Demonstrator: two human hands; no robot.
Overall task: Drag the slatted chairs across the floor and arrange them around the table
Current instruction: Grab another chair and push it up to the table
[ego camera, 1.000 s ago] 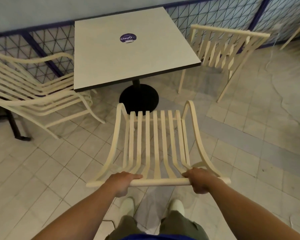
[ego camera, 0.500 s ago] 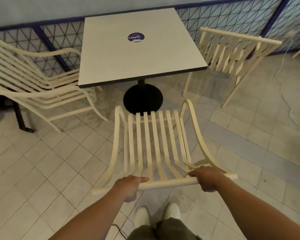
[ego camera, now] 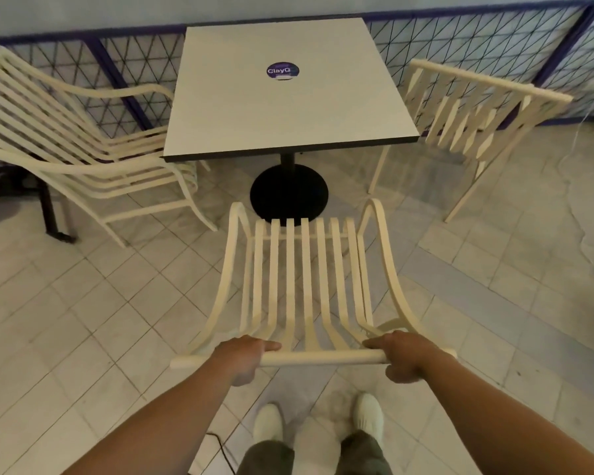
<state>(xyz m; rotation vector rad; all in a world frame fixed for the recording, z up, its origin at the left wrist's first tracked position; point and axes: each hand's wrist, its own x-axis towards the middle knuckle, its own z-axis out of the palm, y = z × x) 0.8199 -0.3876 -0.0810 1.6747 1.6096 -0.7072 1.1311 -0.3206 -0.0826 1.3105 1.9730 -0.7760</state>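
Slatted chair (ego camera: 306, 286): top rail clasped by left hand (ego camera: 244, 354) and right hand (ego camera: 405, 358), fingers curled round it; front edge just short of the table (ego camera: 285, 108) base. Second chair (ego camera: 83, 149) left of table; third chair (ego camera: 474, 111) right of table.

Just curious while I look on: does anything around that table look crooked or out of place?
The chair on the right sits angled to the table, not square. The floor beside it looks cracked or stained. Otherwise nothing stands out.
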